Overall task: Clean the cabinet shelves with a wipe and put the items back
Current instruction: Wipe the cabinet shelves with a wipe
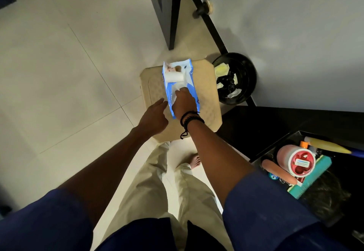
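- Centrally, right hand [184, 102] pinches a white wipe [175, 91] from the blue wipe pack [190, 81] on the beige stool [207, 87]
- left hand [155, 116], fingers straight, sits just beside the pack

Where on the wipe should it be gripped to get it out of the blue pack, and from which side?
Pinch the bunched tuft of the wipe at the opening, coming from straight above: the wipes pack lies flat on the stool with its opening facing up. The right hand pinches there; the left hand, open beside the pack's left edge, could hold it down.
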Demonstrator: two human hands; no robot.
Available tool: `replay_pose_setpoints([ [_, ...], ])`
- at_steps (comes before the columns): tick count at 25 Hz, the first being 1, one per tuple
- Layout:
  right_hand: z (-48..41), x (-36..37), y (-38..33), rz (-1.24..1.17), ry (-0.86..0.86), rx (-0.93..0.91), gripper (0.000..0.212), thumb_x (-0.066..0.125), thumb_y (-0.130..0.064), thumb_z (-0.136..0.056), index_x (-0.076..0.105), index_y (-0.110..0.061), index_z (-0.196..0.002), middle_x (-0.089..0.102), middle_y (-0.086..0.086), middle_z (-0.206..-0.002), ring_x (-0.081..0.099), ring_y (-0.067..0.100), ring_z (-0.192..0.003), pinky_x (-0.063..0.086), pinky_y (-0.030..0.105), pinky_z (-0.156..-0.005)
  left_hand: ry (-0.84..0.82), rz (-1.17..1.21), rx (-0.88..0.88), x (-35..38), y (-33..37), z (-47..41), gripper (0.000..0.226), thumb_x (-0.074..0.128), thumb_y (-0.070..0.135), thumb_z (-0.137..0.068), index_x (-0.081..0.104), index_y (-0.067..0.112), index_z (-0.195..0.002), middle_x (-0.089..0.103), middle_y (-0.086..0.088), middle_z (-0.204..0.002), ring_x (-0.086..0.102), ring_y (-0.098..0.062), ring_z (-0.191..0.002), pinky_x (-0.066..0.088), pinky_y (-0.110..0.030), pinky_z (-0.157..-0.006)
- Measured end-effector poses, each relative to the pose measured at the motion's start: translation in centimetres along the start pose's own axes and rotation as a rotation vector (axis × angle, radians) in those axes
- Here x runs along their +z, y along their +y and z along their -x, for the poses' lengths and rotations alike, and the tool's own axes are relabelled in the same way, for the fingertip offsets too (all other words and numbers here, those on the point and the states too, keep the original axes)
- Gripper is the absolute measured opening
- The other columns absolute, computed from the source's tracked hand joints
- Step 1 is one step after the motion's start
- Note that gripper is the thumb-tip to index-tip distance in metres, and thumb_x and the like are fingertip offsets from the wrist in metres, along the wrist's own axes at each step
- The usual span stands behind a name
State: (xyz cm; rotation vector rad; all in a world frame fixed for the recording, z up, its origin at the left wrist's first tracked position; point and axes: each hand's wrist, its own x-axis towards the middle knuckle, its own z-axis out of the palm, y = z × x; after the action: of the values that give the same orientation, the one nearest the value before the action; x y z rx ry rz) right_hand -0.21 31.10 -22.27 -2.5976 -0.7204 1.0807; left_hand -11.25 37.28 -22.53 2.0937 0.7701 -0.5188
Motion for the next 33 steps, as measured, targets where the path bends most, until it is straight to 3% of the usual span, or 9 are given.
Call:
replay_pose_setpoints([
  [4, 2.4, -1.7, 0.5, -0.437, 0.188, 0.065, 0.030, 0.059, -0.006, -0.088, 0.064, -0.003, -0.117, 0.062, 0.010, -0.123, 0.056, 0.022, -0.116, 0.038, 0.015, -0.092, 0.139, 0.146, -0.073, -0.9, 1.9, 1.1, 0.049, 0.045, 0.003, -0.094, 0.040, 0.007, -0.142, 0.038, -0.008, -0.150, 0.036, -0.023, -0.138, 0.027, -0.029, -0.111],
  [7, 5.0, -3.9, 1.6, -0.744, 0.176, 0.136, 0.026, 0.066, -0.008, -0.085, 0.069, -0.006, -0.111, 0.069, 0.007, -0.108, 0.063, 0.016, -0.095, 0.047, 0.005, -0.074, 0.201, 0.307, -0.123, -1.8, 4.2, 2.3, 0.042, 0.049, 0.015, -0.096, 0.045, 0.013, -0.138, 0.046, -0.003, -0.144, 0.046, -0.019, -0.130, 0.034, -0.029, -0.107],
  [11, 9.2, -8.2, 4.1, -1.138, 0.132, 0.206, 0.022, 0.067, -0.007, -0.085, 0.070, -0.005, -0.107, 0.070, 0.002, -0.096, 0.063, 0.008, -0.083, 0.050, 0.021, -0.078, 0.215, 0.600, -0.144, -2.2, 8.7, 4.4, 0.031, 0.052, 0.024, -0.096, 0.058, 0.014, -0.125, 0.062, 0.002, -0.122, 0.059, -0.012, -0.106, 0.043, -0.011, -0.082],
  [13, 11.4, -9.9, 5.4, -1.287, 0.145, 0.219, 0.021, 0.065, -0.005, -0.086, 0.069, -0.003, -0.106, 0.071, 0.000, -0.095, 0.064, 0.010, -0.087, 0.053, 0.024, -0.077, 0.191, 0.673, -0.149, -1.7, 11.1, 5.5, 0.024, 0.054, 0.027, -0.095, 0.063, 0.010, -0.110, 0.066, 0.003, -0.100, 0.059, -0.010, -0.091, 0.048, -0.024, -0.078],
  [15, 13.4, -11.2, 6.6, -1.372, 0.153, 0.230, 0.018, 0.063, -0.002, -0.087, 0.068, -0.002, -0.104, 0.070, 0.002, -0.091, 0.065, 0.011, -0.082, 0.055, 0.021, -0.070, 0.160, 0.761, -0.183, -1.0, 13.4, 6.7, 0.025, 0.059, 0.030, -0.093, 0.062, 0.006, -0.098, 0.065, 0.002, -0.086, 0.059, -0.010, -0.082, 0.053, -0.041, -0.083],
  [21, 19.1, -12.7, 11.9, -1.392, 0.301, 0.196, 0.025, 0.064, 0.004, -0.084, 0.061, -0.013, -0.103, 0.065, 0.012, -0.084, 0.062, 0.014, -0.066, 0.055, 0.024, -0.060, -0.050, 0.884, -0.156, 1.4, 20.2, 9.1, 0.019, 0.071, 0.025, -0.085, 0.065, 0.013, -0.098, 0.070, -0.009, -0.085, 0.069, -0.018, -0.079, 0.059, -0.040, -0.075],
  [25, 22.2, -12.7, 15.4, -1.509, 0.314, 0.248, 0.037, 0.063, 0.001, -0.086, 0.056, -0.011, -0.120, 0.066, 0.021, -0.107, 0.065, 0.033, -0.096, 0.055, 0.046, -0.086, -0.119, 0.828, -0.083, 3.6, 23.4, 9.6, 0.018, 0.071, 0.008, -0.083, 0.067, 0.006, -0.100, 0.069, -0.009, -0.083, 0.067, -0.017, -0.072, 0.060, -0.028, -0.063],
  [28, 24.7, -12.5, 18.1, -1.633, 0.320, 0.245, 0.033, 0.063, -0.006, -0.088, 0.059, -0.007, -0.121, 0.066, 0.016, -0.117, 0.061, 0.036, -0.113, 0.049, 0.050, -0.097, -0.192, 0.752, 0.022, 5.6, 25.7, 10.2, 0.021, 0.069, 0.004, -0.084, 0.066, -0.001, -0.103, 0.070, -0.009, -0.080, 0.068, -0.011, -0.066, 0.055, -0.021, -0.056],
  [33, 28.8, -11.7, 22.2, -1.697, 0.493, 0.347, 0.022, 0.062, -0.004, -0.088, 0.066, -0.008, -0.109, 0.070, 0.010, -0.110, 0.063, 0.035, -0.109, 0.048, 0.054, -0.096, -0.253, 0.498, 0.143, 10.1, 28.6, 11.2, 0.015, 0.074, 0.011, -0.080, 0.072, 0.006, -0.095, 0.073, -0.014, -0.081, 0.071, -0.033, -0.074, 0.060, -0.047, -0.070],
])
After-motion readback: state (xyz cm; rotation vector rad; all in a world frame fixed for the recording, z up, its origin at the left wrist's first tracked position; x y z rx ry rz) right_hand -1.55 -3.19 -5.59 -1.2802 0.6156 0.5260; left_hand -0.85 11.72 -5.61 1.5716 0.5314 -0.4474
